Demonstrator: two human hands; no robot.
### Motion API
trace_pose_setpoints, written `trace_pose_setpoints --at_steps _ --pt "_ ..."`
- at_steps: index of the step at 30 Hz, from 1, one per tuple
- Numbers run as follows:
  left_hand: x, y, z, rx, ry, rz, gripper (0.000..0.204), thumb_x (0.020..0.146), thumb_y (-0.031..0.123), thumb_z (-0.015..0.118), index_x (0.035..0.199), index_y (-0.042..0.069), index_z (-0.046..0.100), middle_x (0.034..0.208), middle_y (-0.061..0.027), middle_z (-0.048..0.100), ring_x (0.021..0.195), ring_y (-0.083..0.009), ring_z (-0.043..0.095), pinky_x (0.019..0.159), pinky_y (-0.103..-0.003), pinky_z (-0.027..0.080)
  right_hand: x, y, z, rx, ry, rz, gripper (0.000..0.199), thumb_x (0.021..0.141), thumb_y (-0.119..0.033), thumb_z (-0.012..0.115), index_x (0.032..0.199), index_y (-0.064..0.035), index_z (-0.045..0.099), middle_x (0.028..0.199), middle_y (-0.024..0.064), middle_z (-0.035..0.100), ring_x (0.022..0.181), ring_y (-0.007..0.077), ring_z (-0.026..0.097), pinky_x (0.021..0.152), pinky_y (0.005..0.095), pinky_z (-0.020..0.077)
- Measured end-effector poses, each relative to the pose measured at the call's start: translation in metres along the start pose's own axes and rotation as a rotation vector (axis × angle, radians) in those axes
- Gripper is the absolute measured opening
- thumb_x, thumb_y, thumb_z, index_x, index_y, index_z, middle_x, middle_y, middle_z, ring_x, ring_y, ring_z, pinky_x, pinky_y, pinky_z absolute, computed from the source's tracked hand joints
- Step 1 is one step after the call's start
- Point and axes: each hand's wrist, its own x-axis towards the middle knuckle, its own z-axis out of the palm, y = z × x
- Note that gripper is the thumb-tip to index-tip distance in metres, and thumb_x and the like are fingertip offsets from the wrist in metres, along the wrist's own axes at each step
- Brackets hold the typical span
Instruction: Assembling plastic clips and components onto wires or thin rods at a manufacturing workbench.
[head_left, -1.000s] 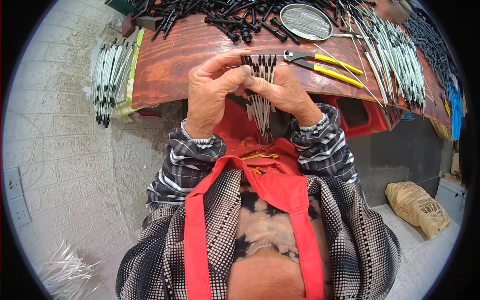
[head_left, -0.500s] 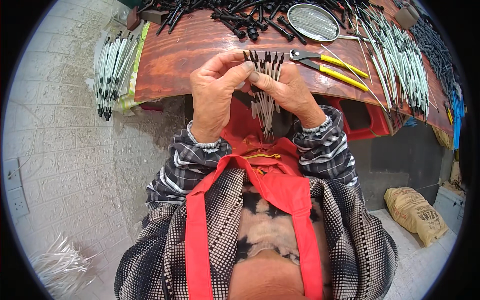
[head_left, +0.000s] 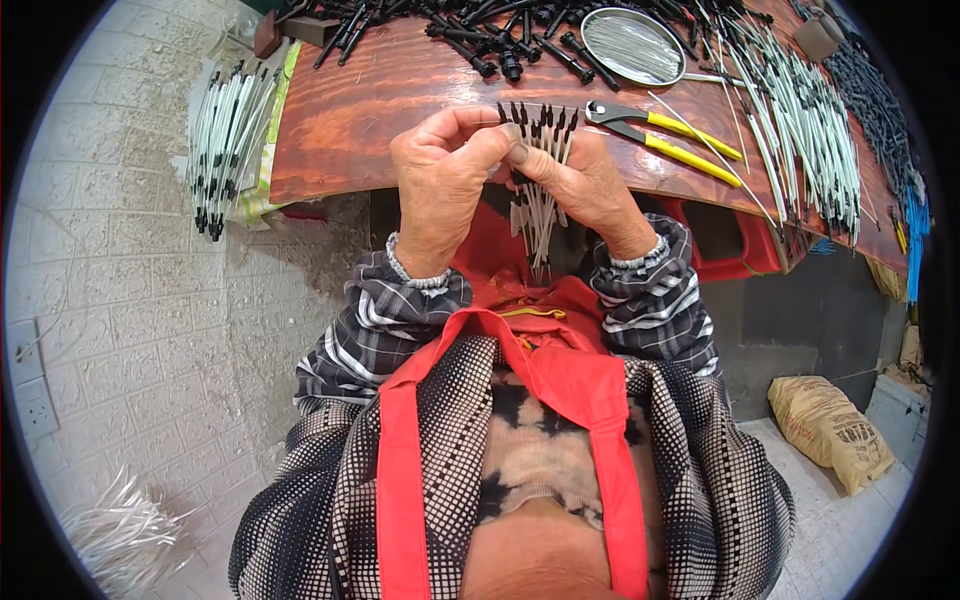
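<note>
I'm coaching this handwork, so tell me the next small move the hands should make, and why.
Probably the left hand should gently nudge the black tips more level: they fan out at differing heights, and the left thumb is right beside them. The right hand seems placed to steady the white rods, with its thumb across the bundle.

Hands (head_left: 438,188) and black-tipped white rods (head_left: 540,215) slightly farther right, nearer the yellow-handled pliers (head_left: 660,147).
</note>
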Motion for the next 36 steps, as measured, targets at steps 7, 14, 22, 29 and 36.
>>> trace_pose_setpoints --at_steps 7,14,22,29,36 --pt "0.000 -0.009 0.000 -0.031 -0.014 0.070 0.016 0.085 0.001 0.066 0.099 -0.006 0.064 0.083 -0.0077 0.068 0.070 -0.0108 0.064 0.060 -0.024 0.054 -0.002 -0.003 -0.003 0.025 0.004 0.006 0.030 0.096 -0.028 0.062 0.095 0.0003 0.069 0.074 0.0015 0.067 0.067 0.0081 0.059 0.058 0.0250 0.0478" --pt "0.000 -0.011 0.001 -0.035 0.000 0.053 0.018 0.085 0.002 0.068 0.101 -0.005 0.065 0.084 -0.0058 0.069 0.070 -0.0093 0.064 0.061 -0.022 0.053 -0.005 -0.004 -0.003 0.077 0.013 0.027 0.028 0.096 -0.027 0.062 0.096 0.0000 0.069 0.075 0.0017 0.066 0.067 0.0082 0.059 0.058 0.0249 0.0477" --pt "0.004 -0.022 -0.009 -0.129 -0.064 -0.053 0.024 0.088 0.004 0.065 0.112 -0.003 0.063 0.094 -0.0101 0.070 0.085 -0.0176 0.069 0.072 -0.030 0.057 -0.005 0.000 -0.008 0.035 0.020 0.064 0.025 0.096 -0.024 0.062 0.099 -0.0006 0.069 0.076 0.0015 0.066 0.068 0.0082 0.059 0.059 0.0247 0.0479" --pt "0.006 -0.017 -0.004 -0.253 -0.042 -0.092 0.027 0.091 0.012 0.068 0.113 -0.003 0.065 0.089 -0.0065 0.069 0.073 -0.0125 0.065 0.065 -0.025 0.053 -0.006 -0.003 -0.008 0.071 0.014 0.097 0.025 0.097 -0.024 0.060 0.107 -0.0017 0.067 0.083 0.0024 0.068 0.076 0.0096 0.063 0.066 0.0241 0.0494" --pt "0.012 -0.021 -0.006 -0.189 -0.043 -0.079 0.030 0.096 0.022 0.062 0.114 -0.002 0.064 0.091 -0.0099 0.069 0.079 -0.0179 0.066 0.067 -0.032 0.055 -0.006 0.001 -0.010 0.044 0.007 0.128 0.025 0.098 -0.025 0.060 0.103 -0.0014 0.067 0.081 0.0024 0.067 0.076 0.0096 0.062 0.068 0.0250 0.0490"
